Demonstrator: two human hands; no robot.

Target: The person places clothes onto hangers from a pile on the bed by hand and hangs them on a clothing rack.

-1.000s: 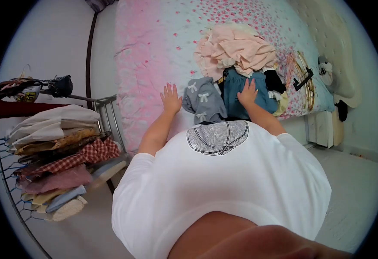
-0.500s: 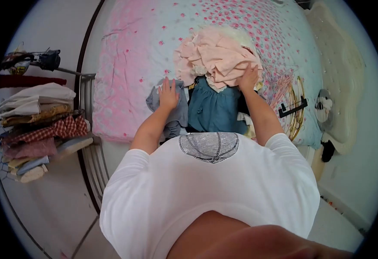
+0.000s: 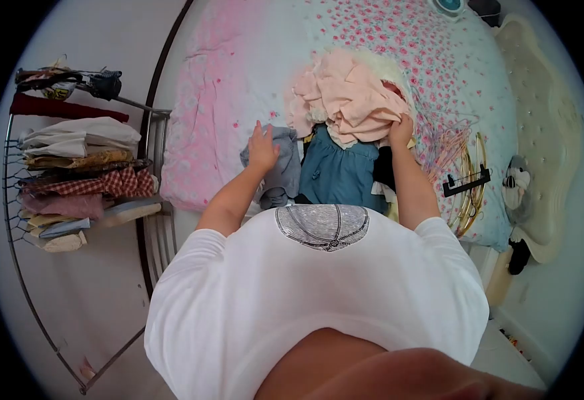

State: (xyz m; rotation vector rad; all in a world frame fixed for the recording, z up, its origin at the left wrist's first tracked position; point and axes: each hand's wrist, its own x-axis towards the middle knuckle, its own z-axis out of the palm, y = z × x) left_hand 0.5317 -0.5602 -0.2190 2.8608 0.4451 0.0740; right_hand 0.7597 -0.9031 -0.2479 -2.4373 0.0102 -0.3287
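My left hand (image 3: 262, 149) rests at the left edge of a grey-blue garment (image 3: 284, 163), fingers stretched out and apart. My right hand (image 3: 402, 131) is closed on the right edge of a crumpled pale pink garment (image 3: 355, 93), which lies heaped on the bed. Between my arms, a teal gathered garment (image 3: 337, 170) lies partly under the pink one. Beside it, close to my right forearm, a black piece of cloth (image 3: 384, 165) shows. The right thumb and fingertips are partly hidden by the pink fabric.
The bed (image 3: 218, 93) has a pink-and-white floral cover. Pink hangers (image 3: 448, 147), gold hangers (image 3: 476, 200) and a black clip hanger (image 3: 466, 181) lie at right near the padded headboard (image 3: 538, 127). A rack of hanging clothes (image 3: 85, 180) stands at left.
My right hand has closed on the edge of the pink garment, where it lay flatter before. My left hand stays on the grey-blue garment. The view has shifted, showing more of the rack.
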